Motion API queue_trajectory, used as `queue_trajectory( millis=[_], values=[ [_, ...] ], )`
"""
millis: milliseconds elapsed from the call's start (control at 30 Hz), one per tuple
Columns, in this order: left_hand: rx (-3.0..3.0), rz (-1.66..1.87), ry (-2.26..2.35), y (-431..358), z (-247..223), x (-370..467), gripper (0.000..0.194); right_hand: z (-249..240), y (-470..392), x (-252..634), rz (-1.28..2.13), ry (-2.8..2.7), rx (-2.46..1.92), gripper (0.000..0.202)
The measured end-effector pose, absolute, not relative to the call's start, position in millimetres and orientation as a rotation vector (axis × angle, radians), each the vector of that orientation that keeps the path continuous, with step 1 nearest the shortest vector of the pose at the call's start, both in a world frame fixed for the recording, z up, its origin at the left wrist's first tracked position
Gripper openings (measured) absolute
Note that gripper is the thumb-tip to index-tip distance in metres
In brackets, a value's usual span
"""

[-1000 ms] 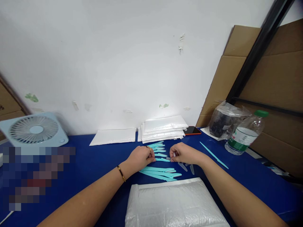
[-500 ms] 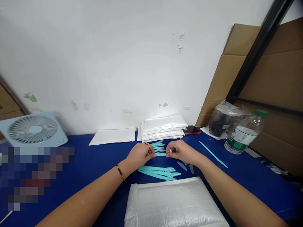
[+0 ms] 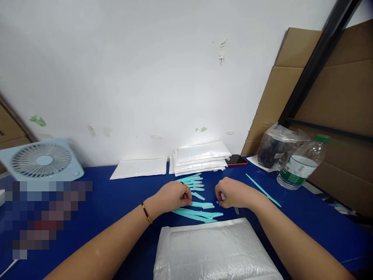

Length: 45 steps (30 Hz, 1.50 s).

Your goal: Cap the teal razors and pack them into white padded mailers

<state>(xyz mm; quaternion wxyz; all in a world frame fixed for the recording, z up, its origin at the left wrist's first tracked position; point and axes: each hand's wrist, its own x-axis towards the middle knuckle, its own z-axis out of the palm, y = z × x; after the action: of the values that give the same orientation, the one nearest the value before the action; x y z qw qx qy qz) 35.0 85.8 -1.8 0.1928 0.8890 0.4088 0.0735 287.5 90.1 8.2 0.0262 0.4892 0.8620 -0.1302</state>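
Several thin turquoise blade-like sticks (image 3: 194, 213) lie on the blue table, some in a fan behind my left hand and others in front of it. My left hand (image 3: 178, 195) pinches the end of one turquoise stick (image 3: 204, 205) near the front group. To the right, my right hand (image 3: 229, 193) is closed, with a small whitish piece partly showing between its fingers. A small clear cap (image 3: 236, 210) lies just below that hand. A single turquoise stick (image 3: 263, 189) rests apart, right of my right hand.
A silver padded mailer (image 3: 215, 251) lies at the front. White packets (image 3: 201, 155) are stacked by the wall, beside a phone (image 3: 237, 160). A bottle (image 3: 300, 165) and a bagged dark item (image 3: 269, 149) stand right; a fan (image 3: 43, 159) is at left.
My left hand has moved slightly nearer to the front group of sticks. My right hand has moved right and down, away from my left hand and over the small clear caps.
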Motion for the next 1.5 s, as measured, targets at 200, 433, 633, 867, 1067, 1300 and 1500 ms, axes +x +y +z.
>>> queue_trajectory(
  millis=[200, 433, 633, 867, 1067, 1300, 1500],
  values=[
    [2.553, 0.234, 1.209, 87.4, -3.7, 34.4, 0.017, 5.6, 92.9, 279.8, -0.473, 2.785, 1.449, 0.011],
    [2.404, 0.451, 1.222, 96.6, -3.4, 26.1, 0.017, 23.3, 97.4, 289.9, -0.946, 2.891, 1.554, 0.015],
    [2.314, 0.553, 1.248, 102.3, -6.0, 20.5, 0.017, 22.0, 102.8, 292.4, -1.391, 2.893, 1.546, 0.028],
    [2.35, 0.565, 1.23, 98.1, -1.4, 25.0, 0.015, 10.3, 103.1, 281.6, -1.514, 2.923, 1.532, 0.023],
    [2.383, 0.55, 1.276, 95.0, -1.9, 33.5, 0.015, 4.1, 100.6, 267.2, -1.404, 3.036, 1.567, 0.019],
    [2.548, 0.558, 1.267, 94.3, -1.3, 28.8, 0.021, 12.2, 119.3, 318.2, -0.565, 2.899, 1.838, 0.01],
    [2.792, 0.307, 1.078, 90.0, -6.2, 32.5, 0.013, -2.8, 128.5, 330.8, -0.478, 2.6, 1.872, 0.005]
  ],
)
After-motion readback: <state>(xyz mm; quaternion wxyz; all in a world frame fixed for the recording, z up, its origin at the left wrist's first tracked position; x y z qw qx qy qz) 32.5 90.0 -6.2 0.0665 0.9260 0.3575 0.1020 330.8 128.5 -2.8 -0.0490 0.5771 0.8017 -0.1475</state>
